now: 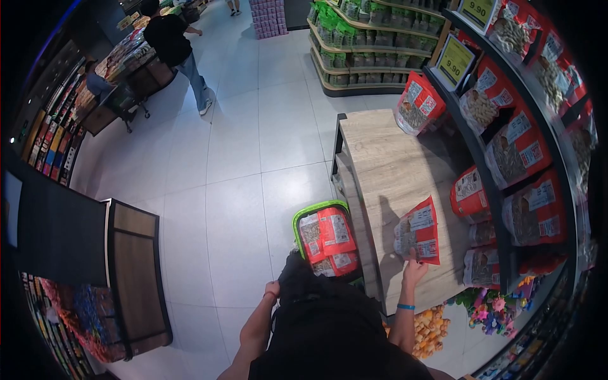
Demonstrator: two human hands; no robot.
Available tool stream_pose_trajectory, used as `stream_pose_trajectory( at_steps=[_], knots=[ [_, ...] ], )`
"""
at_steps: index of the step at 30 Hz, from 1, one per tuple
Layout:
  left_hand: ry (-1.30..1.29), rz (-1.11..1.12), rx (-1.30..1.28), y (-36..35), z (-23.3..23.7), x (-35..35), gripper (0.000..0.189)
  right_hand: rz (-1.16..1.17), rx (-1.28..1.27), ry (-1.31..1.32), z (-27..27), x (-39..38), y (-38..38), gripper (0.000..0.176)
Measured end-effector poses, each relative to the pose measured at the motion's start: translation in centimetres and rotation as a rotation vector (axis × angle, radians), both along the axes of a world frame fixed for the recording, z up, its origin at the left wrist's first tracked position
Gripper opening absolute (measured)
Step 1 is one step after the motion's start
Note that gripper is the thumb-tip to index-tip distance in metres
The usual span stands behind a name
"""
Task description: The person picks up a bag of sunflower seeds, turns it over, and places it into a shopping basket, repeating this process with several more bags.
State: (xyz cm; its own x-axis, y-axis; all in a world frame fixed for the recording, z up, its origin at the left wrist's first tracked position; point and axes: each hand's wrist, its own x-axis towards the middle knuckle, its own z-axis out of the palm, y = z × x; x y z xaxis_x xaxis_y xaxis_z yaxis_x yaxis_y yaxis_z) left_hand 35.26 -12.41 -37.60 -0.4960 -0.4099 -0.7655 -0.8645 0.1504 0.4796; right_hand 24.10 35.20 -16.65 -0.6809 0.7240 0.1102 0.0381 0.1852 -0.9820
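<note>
My right hand (pixel 415 272), with a blue band on its wrist, pinches the lower edge of a red bag of seeds (pixel 419 231). The bag has white label panels and a window showing greyish seeds, and it is over the wooden display table (pixel 373 152). My left hand (pixel 272 290) hangs low beside my dark clothing, its fingers mostly hidden. Between my body and the table's left side stands a green-rimmed shopping basket (pixel 303 212) with several red bags (pixel 335 227) in it.
Shelves on the right hold more red bags (pixel 535 212) under yellow price signs (pixel 453 63). One red bag (pixel 419 104) stands on the table's far end. Curved shelves (pixel 380 47) are beyond. A person (pixel 170 41) walks at upper left; a wooden stand (pixel 136 278) is left.
</note>
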Motion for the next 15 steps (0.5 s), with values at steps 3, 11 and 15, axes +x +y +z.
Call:
stream_pose_trajectory(
  at_steps=[3,11,15],
  knots=[
    [-0.003,0.018,0.011,0.1,0.2,0.0,0.046,-0.003,-0.024,0.021,-0.8,-0.1,-0.1,0.03],
    [-0.036,0.029,0.059,0.3,1.6,-0.7,0.046,0.016,-0.107,0.036,-0.9,-0.2,-0.4,0.033],
    [-0.026,0.018,0.037,0.3,1.6,-0.7,0.045,0.021,-0.094,0.005,-0.2,-0.2,-0.6,0.034]
  ],
)
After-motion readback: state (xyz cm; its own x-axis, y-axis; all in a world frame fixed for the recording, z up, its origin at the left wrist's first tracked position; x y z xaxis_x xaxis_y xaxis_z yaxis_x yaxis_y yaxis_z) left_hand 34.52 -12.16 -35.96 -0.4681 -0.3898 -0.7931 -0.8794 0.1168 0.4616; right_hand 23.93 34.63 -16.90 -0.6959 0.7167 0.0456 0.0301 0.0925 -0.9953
